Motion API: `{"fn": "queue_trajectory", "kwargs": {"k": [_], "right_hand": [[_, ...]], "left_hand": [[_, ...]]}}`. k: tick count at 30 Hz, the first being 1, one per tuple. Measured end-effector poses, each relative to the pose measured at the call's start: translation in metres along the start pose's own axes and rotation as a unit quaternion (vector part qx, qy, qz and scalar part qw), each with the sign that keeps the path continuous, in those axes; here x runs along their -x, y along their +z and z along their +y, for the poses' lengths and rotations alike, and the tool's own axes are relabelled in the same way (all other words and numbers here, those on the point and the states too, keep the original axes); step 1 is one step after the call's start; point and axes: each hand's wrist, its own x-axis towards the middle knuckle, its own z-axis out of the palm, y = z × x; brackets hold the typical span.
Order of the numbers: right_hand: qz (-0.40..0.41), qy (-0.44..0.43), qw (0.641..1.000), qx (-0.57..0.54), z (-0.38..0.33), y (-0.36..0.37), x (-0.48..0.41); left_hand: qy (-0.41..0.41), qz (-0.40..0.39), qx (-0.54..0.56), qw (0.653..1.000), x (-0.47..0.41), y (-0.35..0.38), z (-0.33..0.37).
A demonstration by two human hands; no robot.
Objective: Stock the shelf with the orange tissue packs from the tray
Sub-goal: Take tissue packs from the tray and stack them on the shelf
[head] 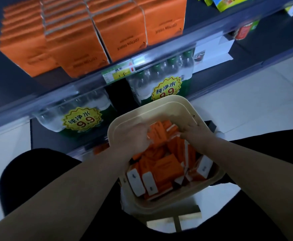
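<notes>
A cream tray (161, 103) sits in front of me, holding several small orange tissue packs (166, 167) with white ends. My left hand (135, 136) reaches into the tray's far part and grips an orange pack (157, 134). My right hand (197, 134) is on the other side of the same cluster, its fingers curled onto orange packs (172, 130). Above, the shelf (83, 82) carries rows of large orange tissue packs (123, 30).
Under the shelf stand shrink-wrapped water bottle packs (76, 112) with yellow 9.9 price stickers (166, 89). A price tag (118, 73) hangs on the shelf rail. My dark-clothed knees (31, 167) flank the tray. Pale floor tiles (246, 94) lie to the right.
</notes>
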Motion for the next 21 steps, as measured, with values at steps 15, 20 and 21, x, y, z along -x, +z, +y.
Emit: {"fn": "queue_trajectory", "kwargs": {"k": [15, 20, 21], "right_hand": [[0.040, -0.012, 0.969, -0.242, -0.015, -0.002, 0.006], [0.115, 0.044, 0.946, -0.300, -0.026, 0.005, 0.016], [0.112, 0.047, 0.948, -0.293, -0.027, 0.005, 0.018]], "left_hand": [[-0.076, -0.112, 0.080, 0.988, 0.016, 0.036, -0.031], [-0.066, -0.180, -0.039, 0.981, 0.025, 0.055, -0.030], [-0.070, -0.190, -0.053, 0.978, 0.027, 0.060, -0.028]]}}
